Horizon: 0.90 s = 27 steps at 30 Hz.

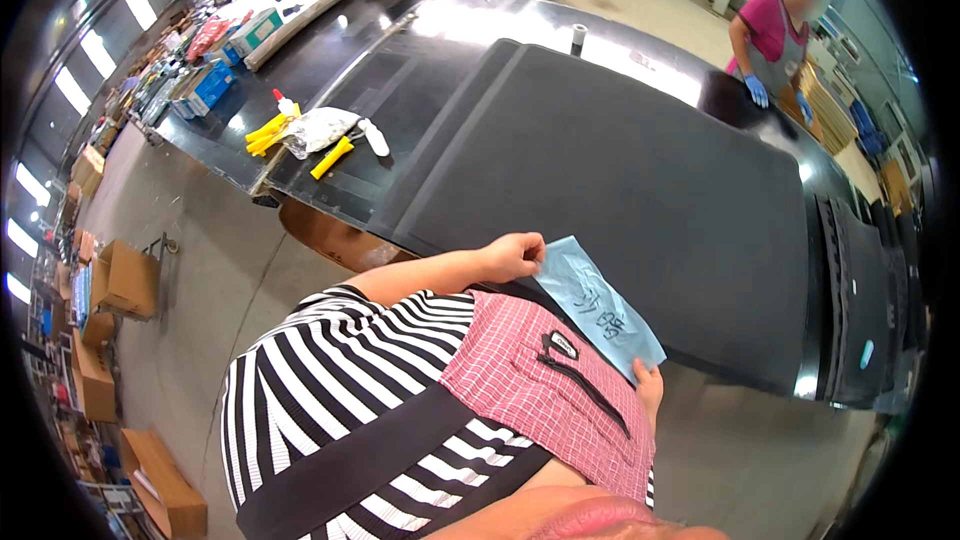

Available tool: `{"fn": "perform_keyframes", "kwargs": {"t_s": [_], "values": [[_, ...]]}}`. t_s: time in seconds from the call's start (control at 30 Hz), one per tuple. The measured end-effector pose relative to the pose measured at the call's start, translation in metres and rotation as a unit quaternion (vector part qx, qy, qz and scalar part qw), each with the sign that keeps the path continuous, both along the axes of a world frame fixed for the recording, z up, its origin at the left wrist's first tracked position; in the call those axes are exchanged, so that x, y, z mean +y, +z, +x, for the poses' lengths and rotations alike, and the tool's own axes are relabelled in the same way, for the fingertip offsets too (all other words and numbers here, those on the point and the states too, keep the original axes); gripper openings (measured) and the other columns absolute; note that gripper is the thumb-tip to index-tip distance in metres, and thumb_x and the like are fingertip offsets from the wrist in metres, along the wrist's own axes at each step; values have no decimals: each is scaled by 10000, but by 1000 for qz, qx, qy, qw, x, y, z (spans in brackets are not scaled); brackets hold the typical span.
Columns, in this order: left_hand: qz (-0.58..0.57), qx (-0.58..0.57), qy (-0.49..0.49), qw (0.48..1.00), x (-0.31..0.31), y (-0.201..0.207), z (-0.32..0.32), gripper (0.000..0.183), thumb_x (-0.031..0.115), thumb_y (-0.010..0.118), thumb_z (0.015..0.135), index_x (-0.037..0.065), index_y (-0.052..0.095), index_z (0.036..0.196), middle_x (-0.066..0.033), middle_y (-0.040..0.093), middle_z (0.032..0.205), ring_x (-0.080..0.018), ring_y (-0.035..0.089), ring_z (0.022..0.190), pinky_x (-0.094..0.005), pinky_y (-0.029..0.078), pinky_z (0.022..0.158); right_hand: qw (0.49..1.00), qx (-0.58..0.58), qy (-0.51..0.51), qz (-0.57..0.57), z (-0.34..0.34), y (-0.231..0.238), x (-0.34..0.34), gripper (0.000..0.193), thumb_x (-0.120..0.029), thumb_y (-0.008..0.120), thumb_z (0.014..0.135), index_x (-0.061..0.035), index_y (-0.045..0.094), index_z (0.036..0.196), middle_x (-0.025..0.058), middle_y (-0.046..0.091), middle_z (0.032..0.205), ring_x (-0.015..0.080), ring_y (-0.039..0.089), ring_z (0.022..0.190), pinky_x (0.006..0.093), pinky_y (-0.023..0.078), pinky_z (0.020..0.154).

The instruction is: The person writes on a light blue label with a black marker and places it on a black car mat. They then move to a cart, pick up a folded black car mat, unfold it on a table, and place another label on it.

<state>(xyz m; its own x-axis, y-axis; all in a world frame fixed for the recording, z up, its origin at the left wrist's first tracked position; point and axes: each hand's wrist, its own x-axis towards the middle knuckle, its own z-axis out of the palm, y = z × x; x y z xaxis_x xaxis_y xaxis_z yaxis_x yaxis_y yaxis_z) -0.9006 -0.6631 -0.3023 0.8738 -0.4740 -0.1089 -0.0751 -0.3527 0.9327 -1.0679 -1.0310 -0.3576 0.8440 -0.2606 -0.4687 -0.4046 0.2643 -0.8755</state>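
Between my two hands a thin light blue sheet [597, 300] with dark handwritten marks is stretched out at the near edge of the table, close to my checked apron. My left hand [517, 255] pinches its upper left corner. Lower down on the right, my right hand [648, 385] grips the opposite corner, its fingers partly hidden. Just beyond the sheet, a large flat black panel [640, 180] covers much of the dark table.
Yellow-handled tools [272, 132], a clear plastic bag [320, 130] and a white bottle [374, 138] lie to the left. A roll of tape [579, 33] stands at the far edge. A co-worker [770, 45] in blue gloves stands far right, near stacked black panels [855, 280].
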Motion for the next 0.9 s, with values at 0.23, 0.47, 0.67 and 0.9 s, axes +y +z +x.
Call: {"fn": "perform_keyframes", "kwargs": {"t_s": [0.23, 0.47, 0.67, 0.9], "values": [[15, -17, 37, 999, 27, -10, -6, 144, 66, 685, 777, 41, 576, 868, -35, 600, 774, -150, 547, 734, -302, 465, 698, 998, -20, 18, 60, 27, -7, 11, 182, -101, 599, 893, -63, 607, 1071, 16, 666, 895, 117, 599, 635, 234, 446, 502], [4, 22, 62, 998, 44, -10, -7, 114, 63, 661, 812, 43, 570, 878, -27, 607, 786, -130, 546, 751, -282, 457, 707, 999, -12, 48, 5, 53, 3, 17, 184, -138, 627, 881, -85, 611, 1056, -5, 664, 907, 104, 619, 697, 232, 465, 508], [9, 15, 82, 996, 53, -12, -8, 117, 66, 667, 813, 45, 569, 874, -24, 604, 779, -127, 541, 743, -281, 456, 701, 998, -17, 63, -3, 68, 6, 23, 175, -147, 628, 882, -91, 616, 1047, -10, 663, 905, 101, 623, 710, 229, 471, 509], [7, 29, 88, 996, 59, -19, -7, 130, 79, 677, 812, 47, 569, 878, -25, 608, 781, -133, 548, 742, -290, 458, 696, 998, -13, 67, -7, 78, -3, 23, 164, -141, 619, 896, -67, 615, 1043, 10, 665, 887, 107, 617, 671, 228, 476, 496]]}}
